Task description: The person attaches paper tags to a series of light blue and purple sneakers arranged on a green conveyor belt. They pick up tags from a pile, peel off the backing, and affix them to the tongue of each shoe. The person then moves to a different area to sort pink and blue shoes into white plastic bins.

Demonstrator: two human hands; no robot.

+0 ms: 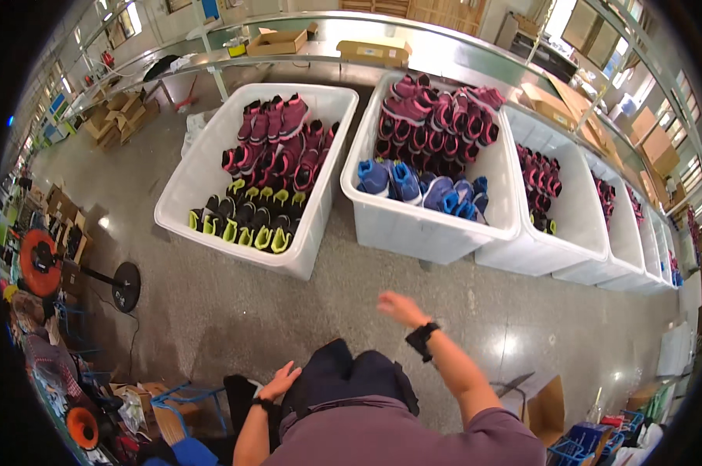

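My right hand (403, 309) reaches forward over the floor, loosely open with nothing visible in it; a dark band is round its wrist. My left hand (279, 382) is low beside my left thigh, fingers stretched out, holding nothing. Ahead of me stands a white bin (182, 175) with maroon shoes (277, 124) at the back and black and lime-green shoes (246, 225) in front. The white bin to its right (421, 231) holds stacked maroon and pink shoes (440, 116), with blue shoes (421, 186) near its front. Neither hand touches a bin or a shoe.
More white bins (568, 210) with shoes run off to the right. A long workbench (444, 46) with cardboard boxes (277, 42) lies behind. At the left stand a floor fan (40, 262) and its round base (126, 287). A cardboard box (545, 412) is behind my right arm.
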